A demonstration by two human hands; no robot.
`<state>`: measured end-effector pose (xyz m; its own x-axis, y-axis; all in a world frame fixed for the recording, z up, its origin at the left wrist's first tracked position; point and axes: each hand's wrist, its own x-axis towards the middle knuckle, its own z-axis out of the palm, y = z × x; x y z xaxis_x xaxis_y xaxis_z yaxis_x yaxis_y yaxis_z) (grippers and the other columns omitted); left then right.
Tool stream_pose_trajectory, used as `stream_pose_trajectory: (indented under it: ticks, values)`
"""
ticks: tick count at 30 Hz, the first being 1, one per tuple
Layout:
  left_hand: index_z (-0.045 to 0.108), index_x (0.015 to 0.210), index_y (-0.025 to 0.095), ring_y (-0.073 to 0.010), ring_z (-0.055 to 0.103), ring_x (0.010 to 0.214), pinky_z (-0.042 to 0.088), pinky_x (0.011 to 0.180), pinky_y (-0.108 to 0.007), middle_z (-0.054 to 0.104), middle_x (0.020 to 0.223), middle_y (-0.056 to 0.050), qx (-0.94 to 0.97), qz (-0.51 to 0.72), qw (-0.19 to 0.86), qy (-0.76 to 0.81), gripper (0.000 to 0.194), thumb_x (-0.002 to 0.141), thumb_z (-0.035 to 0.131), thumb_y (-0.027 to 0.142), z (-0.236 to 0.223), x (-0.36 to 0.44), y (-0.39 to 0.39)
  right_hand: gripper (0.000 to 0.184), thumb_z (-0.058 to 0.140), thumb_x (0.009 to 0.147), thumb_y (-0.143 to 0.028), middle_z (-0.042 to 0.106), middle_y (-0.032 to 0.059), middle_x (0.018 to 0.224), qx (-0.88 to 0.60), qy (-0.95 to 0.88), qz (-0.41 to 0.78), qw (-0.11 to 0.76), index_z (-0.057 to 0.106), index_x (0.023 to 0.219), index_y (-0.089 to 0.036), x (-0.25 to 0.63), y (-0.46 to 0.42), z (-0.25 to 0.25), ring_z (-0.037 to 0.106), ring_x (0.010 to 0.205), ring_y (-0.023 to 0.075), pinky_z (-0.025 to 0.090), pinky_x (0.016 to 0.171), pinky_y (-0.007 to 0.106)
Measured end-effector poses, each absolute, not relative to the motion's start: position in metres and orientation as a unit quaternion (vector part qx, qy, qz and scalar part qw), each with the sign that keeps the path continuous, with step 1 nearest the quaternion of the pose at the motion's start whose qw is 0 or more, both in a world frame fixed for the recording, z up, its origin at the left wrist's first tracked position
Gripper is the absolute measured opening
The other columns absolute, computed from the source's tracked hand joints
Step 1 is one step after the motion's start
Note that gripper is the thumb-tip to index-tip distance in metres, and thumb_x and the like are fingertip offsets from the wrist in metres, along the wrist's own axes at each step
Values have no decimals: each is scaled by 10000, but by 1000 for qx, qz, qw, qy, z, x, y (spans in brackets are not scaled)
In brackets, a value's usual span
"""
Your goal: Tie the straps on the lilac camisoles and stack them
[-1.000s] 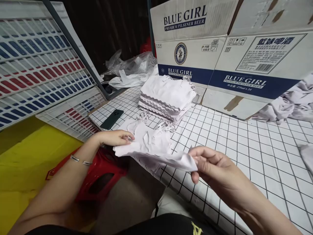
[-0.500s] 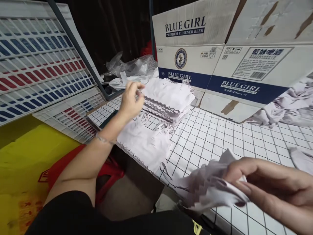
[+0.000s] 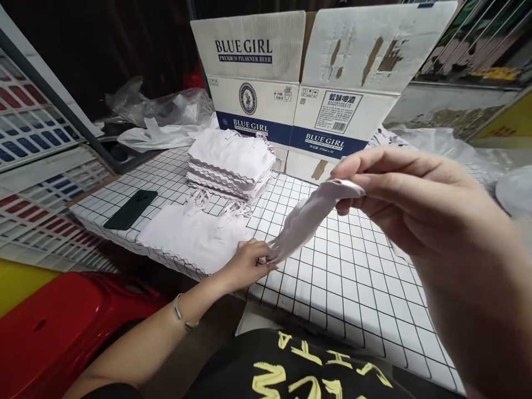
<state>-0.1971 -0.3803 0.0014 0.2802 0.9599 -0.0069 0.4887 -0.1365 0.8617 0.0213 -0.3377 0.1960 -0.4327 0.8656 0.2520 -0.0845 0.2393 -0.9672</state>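
Note:
A pale pink strappy top point(image 3: 301, 221), bunched into a narrow strip, stretches slantwise between my two hands. My right hand point(image 3: 407, 199) pinches its upper end between thumb and fingers, close to the camera. Lower down, near the table's front edge, my left hand point(image 3: 249, 263) has its fingers closed on the other end. Left of that hand lies a flat top point(image 3: 195, 235) with thin looped straps and a wavy hem. Behind it rises a stack of similar folded tops point(image 3: 230, 163).
The table point(image 3: 344, 288) has a white cloth with black grid lines. A dark phone point(image 3: 131, 209) lies at left. An opened Blue Girl beer carton point(image 3: 253, 66) stands at the back, beside clear plastic bags point(image 3: 162, 108). A red stool point(image 3: 62, 316) and white plastic baskets point(image 3: 37, 188) are at left.
My left hand has come from beside the stack to the near end of the top and closed on it. My right hand has raised its end, stretching the top out. The view has turned right.

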Motion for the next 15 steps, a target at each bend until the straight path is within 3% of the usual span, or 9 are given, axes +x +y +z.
stream_pose_trajectory:
  ticks: [5,10,15]
  values:
    - [739,888,213,-228,611,916,499,847,-368,686,954,-62,648,287,427,562,191,771,683,353,45,-262,-390,236,455,827,-24,663,27,663,-329,-587,588,448,679,832,-98,39,-315,199,616,563,52,482,554,153]
    - [751,797,184,-219,602,869,491,879,-326,708,851,-25,625,353,209,664,152,677,767,276,120,-363,-370,139,550,807,-33,641,24,683,-372,-450,693,422,669,828,-100,9,-267,163,609,561,51,560,608,129]
    - [738,872,168,-156,588,902,463,910,-250,685,861,33,591,385,63,706,139,741,732,213,158,-434,-340,170,590,797,2,670,51,776,-380,-416,726,395,676,860,-131,-57,-247,132,612,572,61,584,580,120]
